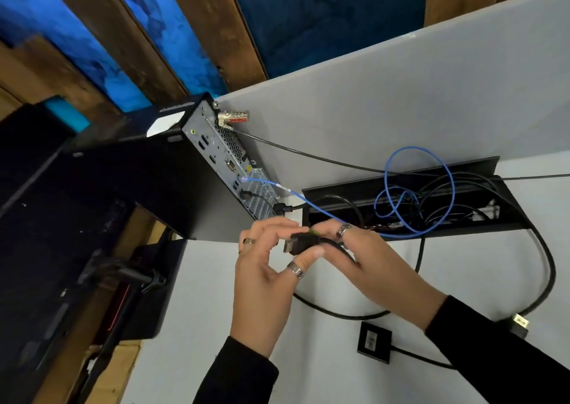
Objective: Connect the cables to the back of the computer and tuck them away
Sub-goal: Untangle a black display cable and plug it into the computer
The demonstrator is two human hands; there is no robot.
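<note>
We are holding a black display connector [297, 243] just below the small desktop computer [185, 169]. Our right hand [364, 258] is pinching its body while our left hand [265, 268] is steadying its tip (probably DisplayPort; blurry). Next, we are judging, it needs aligning with a free video port above the plugged-in blue network cable [308, 201].

Grey partition panel [401, 95], combination lock [233, 117], blue-and-wood flooring [172, 27], small black square box [374, 346] on white desk [216, 295].
</note>
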